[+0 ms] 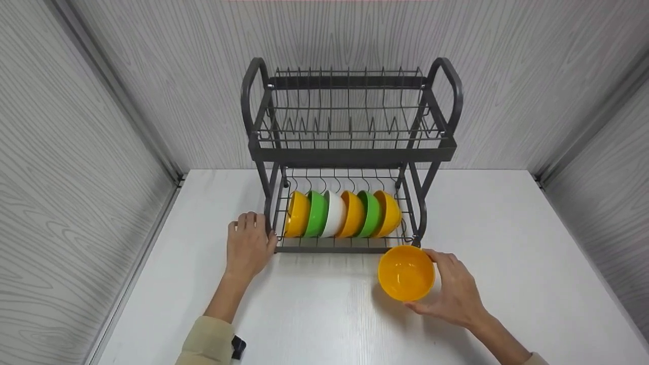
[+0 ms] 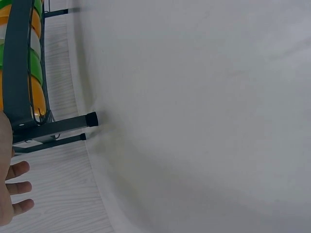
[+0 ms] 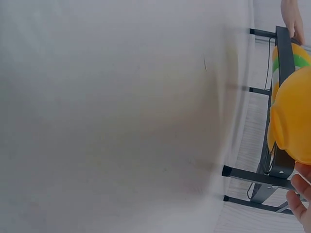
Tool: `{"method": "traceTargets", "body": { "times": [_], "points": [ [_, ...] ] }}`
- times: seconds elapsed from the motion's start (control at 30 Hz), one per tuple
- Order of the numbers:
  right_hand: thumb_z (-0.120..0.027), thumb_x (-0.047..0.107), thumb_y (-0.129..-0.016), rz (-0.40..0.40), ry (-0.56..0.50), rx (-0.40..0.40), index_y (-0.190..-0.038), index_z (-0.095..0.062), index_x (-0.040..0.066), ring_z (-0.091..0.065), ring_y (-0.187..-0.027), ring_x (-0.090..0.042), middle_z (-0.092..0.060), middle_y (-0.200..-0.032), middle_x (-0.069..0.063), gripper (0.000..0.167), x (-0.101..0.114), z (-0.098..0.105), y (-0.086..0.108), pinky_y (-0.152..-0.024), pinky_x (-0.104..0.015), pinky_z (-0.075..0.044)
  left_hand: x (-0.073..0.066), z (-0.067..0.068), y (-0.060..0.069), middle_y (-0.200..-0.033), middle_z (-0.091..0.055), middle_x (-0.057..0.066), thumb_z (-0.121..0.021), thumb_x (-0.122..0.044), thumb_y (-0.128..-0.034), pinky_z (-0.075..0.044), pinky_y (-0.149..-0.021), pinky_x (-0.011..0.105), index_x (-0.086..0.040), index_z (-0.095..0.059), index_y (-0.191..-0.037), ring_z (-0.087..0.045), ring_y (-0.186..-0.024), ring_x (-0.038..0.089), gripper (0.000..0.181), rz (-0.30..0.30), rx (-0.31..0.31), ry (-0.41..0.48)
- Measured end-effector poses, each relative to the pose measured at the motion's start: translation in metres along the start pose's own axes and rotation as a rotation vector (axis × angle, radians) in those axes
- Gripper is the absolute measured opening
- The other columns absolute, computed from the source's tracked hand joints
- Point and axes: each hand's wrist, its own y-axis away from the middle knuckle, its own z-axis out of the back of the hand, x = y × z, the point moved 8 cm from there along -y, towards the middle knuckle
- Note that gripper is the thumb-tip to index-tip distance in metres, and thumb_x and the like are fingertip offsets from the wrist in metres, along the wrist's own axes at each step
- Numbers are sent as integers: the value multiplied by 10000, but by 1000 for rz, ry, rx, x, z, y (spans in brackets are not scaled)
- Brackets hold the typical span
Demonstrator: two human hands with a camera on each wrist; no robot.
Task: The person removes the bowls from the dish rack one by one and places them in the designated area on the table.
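In the head view, my right hand [image 1: 454,291] holds a yellow-orange bowl [image 1: 405,274] by its rim, thumb at the near side and fingers at the far side. The bowl's hollow faces the head camera, just in front of the rack's right front corner. Its rounded outside and foot ring show on the bowl [image 3: 296,114] in the right wrist view. My left hand [image 1: 248,246] holds the left front corner of the dark two-tier dish rack [image 1: 350,154], thumb against the frame. Several orange, green and white bowls [image 1: 334,215] stand on edge in a row on the lower tier.
The rack's upper tier [image 1: 350,107] has wire dividers and a looped handle at each side. White table surface [image 1: 314,304] lies in front of the rack. Wood-grain panels [image 1: 355,35] stand behind and on both sides. A small black object [image 1: 238,347] is beside the left sleeve.
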Motion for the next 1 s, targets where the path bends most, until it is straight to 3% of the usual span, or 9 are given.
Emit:
{"method": "traceTargets", "body": {
  "times": [0.3, 0.57, 1.0],
  "points": [
    [-978, 630, -482, 8, -3, 51, -1388, -591, 105, -636, -1085, -188, -703, -1234, -34, 1116, -6, -6, 5, -845, -470, -606, 0, -1, 0, -1147, -663, 262, -589, -270, -991, -517, -909, 531, 25, -572, -1161, -626, -1132, 427, 341, -13, -17, -7],
    [-943, 696, -519, 11, 31, 102, -1394, -581, 122, -634, -1086, -165, -704, -1226, -11, 1108, -14, -12, 10, -872, -453, -613, -1, -1, 0, -1155, -664, 266, -607, -293, -993, -524, -908, 523, 26, -570, -1174, -628, -1138, 427, 369, -8, 7, -20],
    [-946, 688, -525, -2, 22, 132, -1385, -586, 125, -628, -1079, -150, -706, -1225, 2, 1090, -18, -20, 14, -879, -450, -621, 0, -1, 0, -1151, -656, 266, -611, -297, -994, -520, -915, 529, 26, -570, -1173, -620, -1134, 429, 371, 1, 8, -12]
  ]
}}
